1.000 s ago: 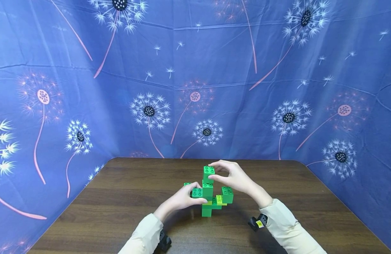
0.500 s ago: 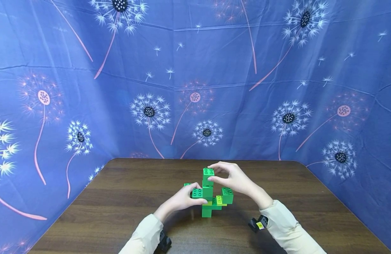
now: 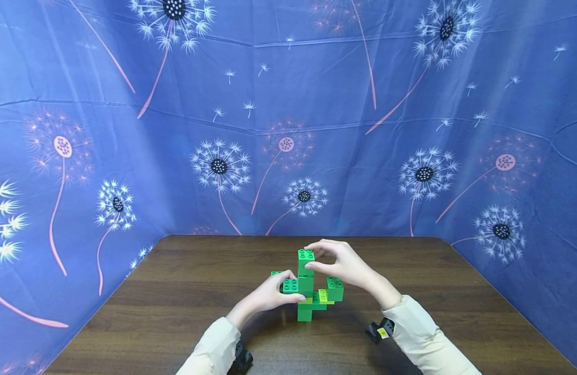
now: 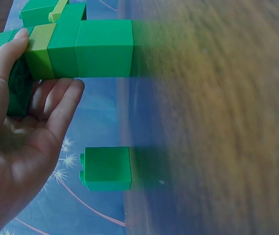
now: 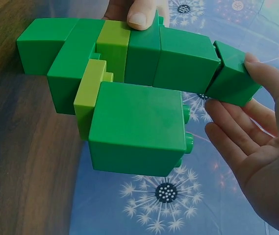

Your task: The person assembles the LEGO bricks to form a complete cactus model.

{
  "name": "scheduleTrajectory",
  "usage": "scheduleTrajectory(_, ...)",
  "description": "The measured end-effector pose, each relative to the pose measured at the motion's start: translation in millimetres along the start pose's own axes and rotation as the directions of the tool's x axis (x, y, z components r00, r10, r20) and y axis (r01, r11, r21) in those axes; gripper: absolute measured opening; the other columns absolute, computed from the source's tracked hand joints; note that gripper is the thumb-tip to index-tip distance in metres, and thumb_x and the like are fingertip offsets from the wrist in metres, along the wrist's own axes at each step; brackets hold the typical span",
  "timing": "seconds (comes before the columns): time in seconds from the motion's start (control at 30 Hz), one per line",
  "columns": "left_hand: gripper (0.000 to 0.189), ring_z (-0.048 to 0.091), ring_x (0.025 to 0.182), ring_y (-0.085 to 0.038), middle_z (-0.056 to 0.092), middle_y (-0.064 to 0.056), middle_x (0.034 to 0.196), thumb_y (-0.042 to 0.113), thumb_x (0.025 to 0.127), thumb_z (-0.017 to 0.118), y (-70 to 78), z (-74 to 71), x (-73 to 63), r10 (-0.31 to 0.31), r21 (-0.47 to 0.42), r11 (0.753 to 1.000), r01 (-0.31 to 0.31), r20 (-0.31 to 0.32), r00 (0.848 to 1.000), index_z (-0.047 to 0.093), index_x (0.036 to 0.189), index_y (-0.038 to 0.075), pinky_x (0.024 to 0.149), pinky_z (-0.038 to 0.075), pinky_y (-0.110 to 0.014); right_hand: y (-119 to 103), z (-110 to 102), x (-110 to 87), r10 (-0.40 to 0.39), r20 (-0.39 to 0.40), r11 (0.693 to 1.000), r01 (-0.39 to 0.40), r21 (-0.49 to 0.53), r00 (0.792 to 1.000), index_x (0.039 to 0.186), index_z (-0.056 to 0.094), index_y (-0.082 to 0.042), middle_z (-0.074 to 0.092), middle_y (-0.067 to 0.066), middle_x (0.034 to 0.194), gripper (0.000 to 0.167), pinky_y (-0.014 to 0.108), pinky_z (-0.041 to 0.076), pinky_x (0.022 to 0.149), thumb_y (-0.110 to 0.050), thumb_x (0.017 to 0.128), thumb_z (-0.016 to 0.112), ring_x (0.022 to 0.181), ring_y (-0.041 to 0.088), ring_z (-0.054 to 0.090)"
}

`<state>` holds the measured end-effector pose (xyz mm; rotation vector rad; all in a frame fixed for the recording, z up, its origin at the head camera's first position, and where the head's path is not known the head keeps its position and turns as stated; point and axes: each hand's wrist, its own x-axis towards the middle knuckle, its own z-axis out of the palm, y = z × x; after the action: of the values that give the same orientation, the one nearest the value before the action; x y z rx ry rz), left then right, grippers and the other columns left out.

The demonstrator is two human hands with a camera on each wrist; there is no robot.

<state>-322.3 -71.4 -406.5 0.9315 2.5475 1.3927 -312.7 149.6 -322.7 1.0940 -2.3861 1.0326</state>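
A tower of green toy building blocks (image 3: 304,314) with lime-green pieces stands upright on the table. My left hand (image 3: 267,292) grips it at mid-height, thumb in front and the other fingers behind. My right hand (image 3: 342,263) pinches the topmost green block (image 3: 305,264) between thumb and fingers. In the right wrist view this top block (image 5: 235,76) sits slightly tilted on the tower, with a thin dark gap along the joint. On the right, a lime block (image 3: 323,296) bears a green block (image 3: 335,289). Another green block (image 3: 290,285) sticks out on the left, partly behind my left thumb.
One loose green block (image 4: 107,169) stands on the table behind my left hand, mostly hidden in the head view. The brown wooden table (image 3: 176,312) reaches back to a blue dandelion-print cloth (image 3: 354,182).
My right hand has come down slightly with the top block, and the studs of the block below are now covered. My left hand keeps its hold on the tower.
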Motion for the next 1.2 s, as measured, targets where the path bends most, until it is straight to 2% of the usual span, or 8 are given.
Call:
scheduleTrajectory(0.23, 0.026, 0.043, 0.059, -0.002, 0.05, 0.007, 0.068, 0.018, 0.083, 0.072, 1.5, 0.7, -0.4, -0.002, 0.012, 1.0, 0.002, -0.012, 1.0, 0.053, 0.097, 0.005, 0.058, 0.038, -0.021, 3.1, 0.5, 0.4, -0.022, 0.015, 0.999, 0.022, 0.031, 1.0, 0.11, 0.065, -0.016, 0.067, -0.007, 0.092, 0.031, 0.029, 0.052, 0.081, -0.026, 0.082, 0.073, 0.085, 0.007, 0.063)
scheduleTrajectory(0.63, 0.03, 0.046, 0.061, -0.002, 0.055, 0.009, 0.07, 0.033, 0.083, 0.072, 0.1, -1.2, 0.6, -0.011, -0.019, 1.0, 0.012, 0.017, 1.0, 0.054, 0.096, 0.012, 0.059, 0.04, -0.021, 2.4, 0.6, 0.0, -0.056, 0.015, 0.998, 0.055, 0.017, 0.998, 0.112, 0.064, -0.013, 0.065, -0.007, 0.092, 0.032, 0.028, 0.052, 0.08, -0.023, 0.083, 0.072, 0.084, 0.005, 0.061)
scheduleTrajectory(0.93, 0.029, 0.047, 0.062, -0.003, 0.056, 0.009, 0.07, 0.033, 0.083, 0.072, -0.1, 0.0, -0.6, -0.016, -0.031, 0.999, 0.016, 0.015, 1.0, 0.054, 0.096, 0.014, 0.06, 0.041, -0.021, 1.1, 1.6, -2.1, -0.044, 0.004, 0.999, 0.044, 0.027, 0.999, 0.111, 0.064, -0.013, 0.066, -0.007, 0.092, 0.033, 0.028, 0.052, 0.08, -0.023, 0.082, 0.073, 0.084, 0.006, 0.062)
scheduleTrajectory(1.1, 0.029, 0.046, 0.062, -0.003, 0.056, 0.009, 0.07, 0.033, 0.083, 0.071, -0.3, -0.4, -0.7, -0.015, -0.041, 0.999, 0.016, 0.022, 1.0, 0.054, 0.096, 0.014, 0.06, 0.04, -0.021, -0.8, 0.2, -3.0, -0.033, 0.013, 0.999, 0.033, 0.029, 0.999, 0.111, 0.065, -0.014, 0.066, -0.007, 0.092, 0.033, 0.029, 0.052, 0.08, -0.025, 0.081, 0.074, 0.084, 0.011, 0.063)
scheduleTrajectory(1.2, 0.029, 0.046, 0.062, -0.004, 0.055, 0.008, 0.07, 0.033, 0.083, 0.071, -0.2, -0.9, -0.4, -0.019, -0.045, 0.999, 0.02, 0.023, 1.0, 0.054, 0.097, 0.014, 0.06, 0.04, -0.022, -2.3, -1.1, -2.8, -0.015, 0.025, 1.0, 0.014, 0.026, 1.0, 0.112, 0.065, -0.015, 0.066, -0.007, 0.093, 0.033, 0.03, 0.052, 0.082, -0.027, 0.082, 0.073, 0.085, 0.009, 0.063)
